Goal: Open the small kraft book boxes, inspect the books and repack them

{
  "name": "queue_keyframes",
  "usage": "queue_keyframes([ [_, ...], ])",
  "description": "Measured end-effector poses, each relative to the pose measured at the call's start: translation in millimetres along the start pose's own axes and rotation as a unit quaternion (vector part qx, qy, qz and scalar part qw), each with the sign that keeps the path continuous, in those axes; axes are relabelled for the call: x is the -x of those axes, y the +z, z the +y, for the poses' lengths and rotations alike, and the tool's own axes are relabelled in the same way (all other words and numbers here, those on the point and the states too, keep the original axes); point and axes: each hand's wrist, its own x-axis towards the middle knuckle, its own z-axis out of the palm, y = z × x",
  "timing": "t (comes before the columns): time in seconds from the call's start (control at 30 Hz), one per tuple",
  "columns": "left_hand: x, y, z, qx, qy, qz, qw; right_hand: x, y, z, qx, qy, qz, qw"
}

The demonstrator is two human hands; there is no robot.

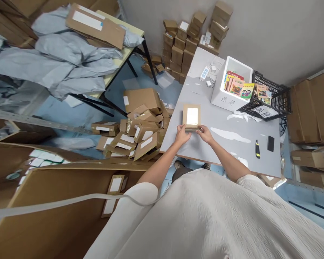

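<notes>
A small cardboard box [187,126] with a white label on its top is at the left part of the grey table [202,151]. My left hand [182,135] grips its near left corner. At its near right corner, my right hand [204,134] holds it with thumb and fingers. Whether the box rests fully on the tabletop or is slightly lifted, I cannot tell. To the right lie a black and yellow utility knife [257,149] and a dark phone-like slab [270,143], both apart from my hands.
A white foam box [226,100] of books and a black crate [282,97] stand at the table's back right. Used cartons [143,124] are heaped on the floor to the left. A large open carton [62,180] is by my left side. Boxes [178,54] are stacked against the wall.
</notes>
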Motion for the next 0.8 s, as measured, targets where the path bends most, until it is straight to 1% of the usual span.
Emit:
queue_keyframes([
  [0.13, 2, 34.4, 18, -0.006, 0.025, -0.024, 0.999, 16, -37, 22, 0.004, -0.006, 0.029, 1.0],
  [0.27, 6, 73.8, 39, -0.006, 0.046, -0.03, 0.998, 34, -75, 45, -0.005, 0.003, 0.05, 0.999],
  [0.4, 15, 115.0, 62, -0.029, 0.07, -0.037, 0.996, 47, -115, 71, -0.015, 0.009, 0.064, 0.998],
  [0.5, 22, 149.8, 81, -0.044, 0.081, -0.037, 0.995, 56, -149, 93, -0.011, 0.009, 0.07, 0.997],
  [0.63, 31, 203.4, 104, -0.045, 0.085, -0.033, 0.995, 68, -195, 127, 0.002, 0.013, 0.072, 0.997],
  [0.73, 36, 242.8, 115, -0.045, 0.089, -0.033, 0.994, 77, -225, 153, 0.005, 0.019, 0.075, 0.997],
  [0.8, 39, 264.7, 119, -0.05, 0.087, -0.041, 0.994, 83, -241, 169, 0.01, 0.024, 0.069, 0.997],
])
